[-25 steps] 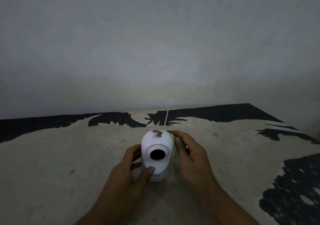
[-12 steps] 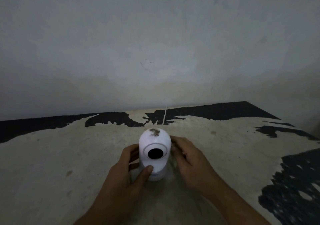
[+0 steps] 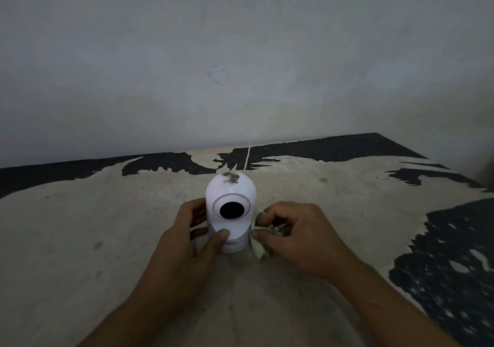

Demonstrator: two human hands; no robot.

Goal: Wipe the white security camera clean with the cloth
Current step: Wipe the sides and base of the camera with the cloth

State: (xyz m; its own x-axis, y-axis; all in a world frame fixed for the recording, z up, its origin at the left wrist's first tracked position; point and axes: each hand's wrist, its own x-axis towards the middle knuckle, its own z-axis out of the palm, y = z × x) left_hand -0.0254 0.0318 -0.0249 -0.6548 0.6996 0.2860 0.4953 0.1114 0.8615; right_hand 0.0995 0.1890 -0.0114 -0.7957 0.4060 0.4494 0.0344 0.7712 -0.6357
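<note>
A white security camera [image 3: 231, 197] stands upright on the worn table [image 3: 80, 239], its round black lens facing me. A brown smear of dirt [image 3: 231, 177] sits on its domed top. My left hand [image 3: 187, 242] wraps the camera's lower body, thumb pressed on the front near the base. My right hand [image 3: 296, 235] is just right of the camera, fingers pinched on a small pale green cloth [image 3: 258, 247] that hangs beside the camera's lower right side. Most of the cloth is hidden in my fingers.
The table's pale top has peeled black patches along the back edge [image 3: 320, 147] and at the right [image 3: 449, 261]. A bare grey wall [image 3: 240, 52] rises directly behind the table.
My right hand has dropped from the camera's upper right side down to beside its base, and the green cloth now shows below its fingers. My left hand keeps its hold.
</note>
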